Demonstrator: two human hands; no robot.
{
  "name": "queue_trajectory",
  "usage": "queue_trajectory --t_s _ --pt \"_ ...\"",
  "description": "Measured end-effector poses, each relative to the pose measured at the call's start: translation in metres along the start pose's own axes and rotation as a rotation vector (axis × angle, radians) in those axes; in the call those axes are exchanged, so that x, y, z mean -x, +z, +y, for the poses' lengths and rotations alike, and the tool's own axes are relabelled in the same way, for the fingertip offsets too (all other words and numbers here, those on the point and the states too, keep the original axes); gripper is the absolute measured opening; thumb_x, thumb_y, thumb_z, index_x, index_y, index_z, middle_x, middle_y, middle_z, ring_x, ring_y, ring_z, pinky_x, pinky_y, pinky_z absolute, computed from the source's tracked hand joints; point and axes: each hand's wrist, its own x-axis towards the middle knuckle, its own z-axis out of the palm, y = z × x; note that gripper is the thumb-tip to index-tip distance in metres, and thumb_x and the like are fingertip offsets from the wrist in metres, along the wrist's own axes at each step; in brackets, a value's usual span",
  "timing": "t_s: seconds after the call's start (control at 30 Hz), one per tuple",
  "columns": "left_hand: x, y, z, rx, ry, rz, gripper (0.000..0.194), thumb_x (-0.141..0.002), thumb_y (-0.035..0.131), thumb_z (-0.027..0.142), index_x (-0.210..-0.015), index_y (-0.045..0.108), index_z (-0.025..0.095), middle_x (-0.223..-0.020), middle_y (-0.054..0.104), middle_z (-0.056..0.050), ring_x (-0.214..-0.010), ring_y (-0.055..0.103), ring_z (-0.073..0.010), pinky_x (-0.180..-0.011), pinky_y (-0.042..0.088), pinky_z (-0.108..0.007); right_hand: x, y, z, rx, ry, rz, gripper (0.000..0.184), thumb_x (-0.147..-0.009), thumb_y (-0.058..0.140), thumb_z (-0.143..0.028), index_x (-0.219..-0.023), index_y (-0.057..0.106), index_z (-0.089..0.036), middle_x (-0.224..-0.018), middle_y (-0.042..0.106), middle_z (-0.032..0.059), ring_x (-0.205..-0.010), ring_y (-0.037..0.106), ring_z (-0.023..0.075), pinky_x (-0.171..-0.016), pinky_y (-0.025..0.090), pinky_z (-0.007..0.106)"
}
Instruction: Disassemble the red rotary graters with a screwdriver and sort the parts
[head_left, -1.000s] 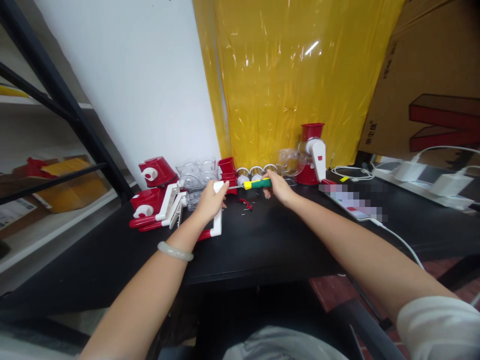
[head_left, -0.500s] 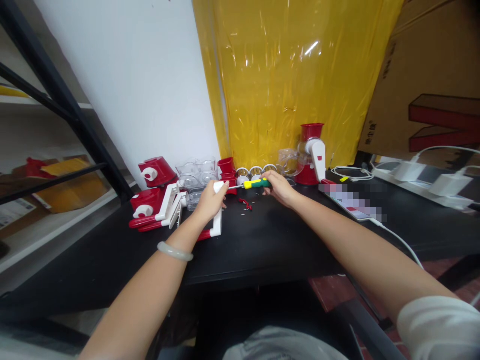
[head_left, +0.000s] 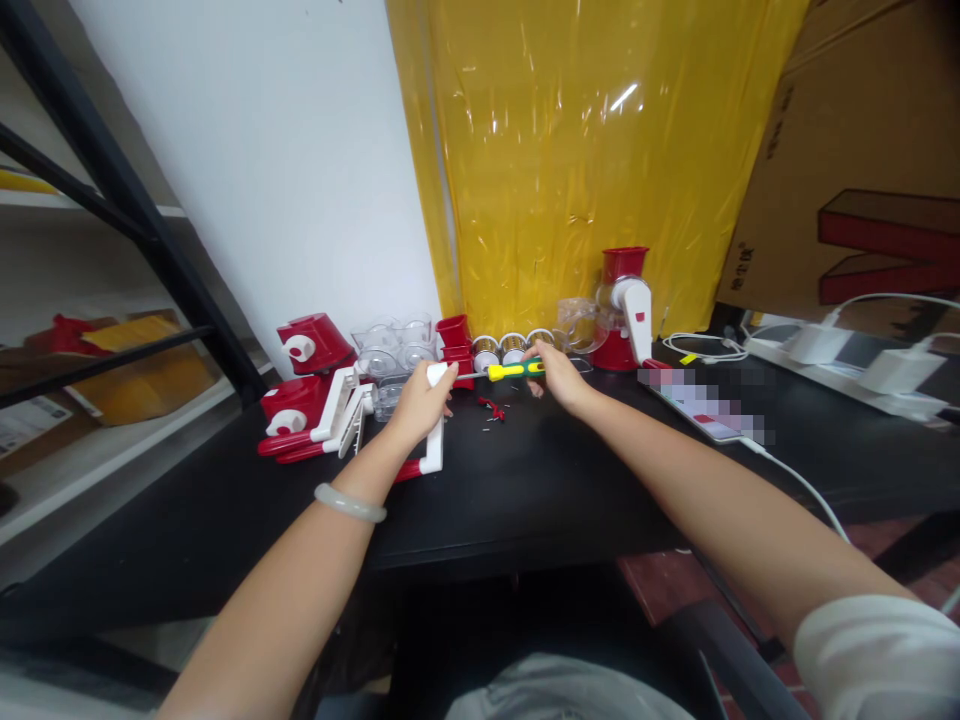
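My left hand (head_left: 421,398) is closed around a white crank handle (head_left: 435,447) with a red grip, held just above the black table. In my right hand (head_left: 553,376) is a screwdriver (head_left: 506,370) with a yellow and green handle. Its shaft points left, and the tip reaches the white upper end of the crank near my left thumb; the exact contact is hidden. Below the screwdriver lie small red parts (head_left: 492,408) and a few tiny metal pieces that look like screws.
At left are red bases (head_left: 319,342), more white crank handles (head_left: 337,410) and clear plastic parts (head_left: 394,340). Drum graters (head_left: 513,348) stand behind my hands. An assembled red rotary grater (head_left: 621,310), a charging phone (head_left: 697,405) and a power strip (head_left: 847,370) are at right.
The fingers of my right hand have shifted and loosened slightly around the screwdriver handle, which has turned a little. My left hand and the crank handle stay in place.
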Motion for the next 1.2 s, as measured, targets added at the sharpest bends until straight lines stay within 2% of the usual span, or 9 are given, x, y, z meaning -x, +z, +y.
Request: queue_trajectory --t_s 0.1,0.2,0.37,0.63,0.8,0.87,0.97,1.07,1.2 --pt "0.001 -0.001 0.000 -0.019 0.013 -0.008 0.033 -0.093 0.056 0.053 -0.097 0.051 0.021 -0.068 0.061 0.002 -0.047 0.062 -0.0180 -0.051 0.047 -0.027 0.000 -0.001 0.001 0.032 0.033 0.000 0.042 -0.091 0.044 -0.063 -0.080 0.051 -0.023 -0.035 0.038 -0.0081 -0.030 0.036 0.0110 -0.040 0.037 0.026" --pt "0.001 -0.001 0.000 -0.021 0.017 -0.021 0.034 -0.093 0.055 0.054 -0.097 0.050 0.021 -0.068 0.061 0.002 -0.048 0.062 -0.0175 -0.051 0.047 -0.027 0.000 0.000 0.000 -0.020 0.062 -0.008 0.038 -0.087 0.055 -0.060 -0.079 0.050 -0.023 -0.035 0.033 -0.0111 -0.030 0.032 0.0085 -0.040 0.038 0.024" --pt "-0.001 0.000 -0.002 -0.002 0.005 -0.016 0.034 -0.094 0.055 0.054 -0.097 0.051 0.020 -0.067 0.060 0.003 -0.047 0.062 -0.0174 -0.052 0.047 -0.027 0.000 0.003 0.000 -0.122 0.060 -0.026 0.036 -0.082 0.064 -0.054 -0.079 0.050 -0.022 -0.038 0.035 -0.0118 -0.034 0.033 0.0068 -0.041 0.039 0.022" --pt "0.000 0.000 -0.001 0.011 -0.007 -0.023 0.034 -0.093 0.056 0.054 -0.096 0.051 0.021 -0.067 0.061 0.003 -0.047 0.062 -0.0175 -0.051 0.047 -0.027 0.003 0.005 -0.008 -0.319 0.165 0.030 0.021 -0.078 0.067 -0.030 -0.086 0.051 -0.021 -0.060 0.052 -0.0077 -0.045 0.046 0.0059 -0.048 0.042 0.021" --pt "-0.001 0.001 -0.003 0.021 -0.001 -0.022 0.034 -0.094 0.056 0.054 -0.096 0.051 0.020 -0.067 0.060 0.002 -0.047 0.062 -0.0182 -0.050 0.047 -0.027 0.002 0.004 -0.006 -0.267 0.164 0.015 0.006 -0.083 0.058 -0.022 -0.086 0.053 -0.020 -0.064 0.056 -0.0049 -0.046 0.050 0.0078 -0.050 0.044 0.024" --pt "-0.002 0.001 -0.003 0.027 -0.005 -0.018 0.033 -0.094 0.056 0.052 -0.095 0.051 0.020 -0.067 0.060 0.002 -0.047 0.062 -0.0181 -0.050 0.047 -0.027 0.000 0.003 -0.004 -0.197 0.161 0.013 0.009 -0.088 0.054 -0.028 -0.084 0.052 -0.020 -0.058 0.055 -0.0039 -0.044 0.051 0.0097 -0.049 0.043 0.024" --pt "-0.002 0.001 -0.002 0.040 -0.010 -0.012 0.032 -0.094 0.056 0.051 -0.095 0.051 0.020 -0.066 0.060 0.002 -0.046 0.061 -0.0181 -0.049 0.047 -0.027 -0.002 0.001 -0.001 -0.103 0.154 -0.021 0.034 -0.096 0.042 -0.050 -0.083 0.051 -0.020 -0.049 0.055 -0.0007 -0.040 0.050 0.0120 -0.045 0.040 0.024" --pt "-0.002 0.001 -0.001 0.042 -0.012 -0.009 0.031 -0.094 0.056 0.050 -0.097 0.051 0.020 -0.066 0.059 0.002 -0.045 0.061 -0.0177 -0.049 0.046 -0.027 -0.003 0.000 0.002 -0.059 0.128 -0.043 0.052 -0.092 0.036 -0.069 -0.080 0.051 -0.020 -0.044 0.053 0.0006 -0.037 0.048 0.0126 -0.042 0.036 0.024" --pt "-0.001 0.001 0.000 0.034 -0.011 -0.009 0.030 -0.094 0.056 0.050 -0.096 0.052 0.020 -0.066 0.060 0.002 -0.046 0.061 -0.0176 -0.049 0.046 -0.027 -0.002 -0.001 0.005 -0.035 0.052 -0.048 0.051 -0.087 0.046 -0.072 -0.079 0.048 -0.022 -0.040 0.047 -0.0036 -0.034 0.042 0.0111 -0.040 0.033 0.024"
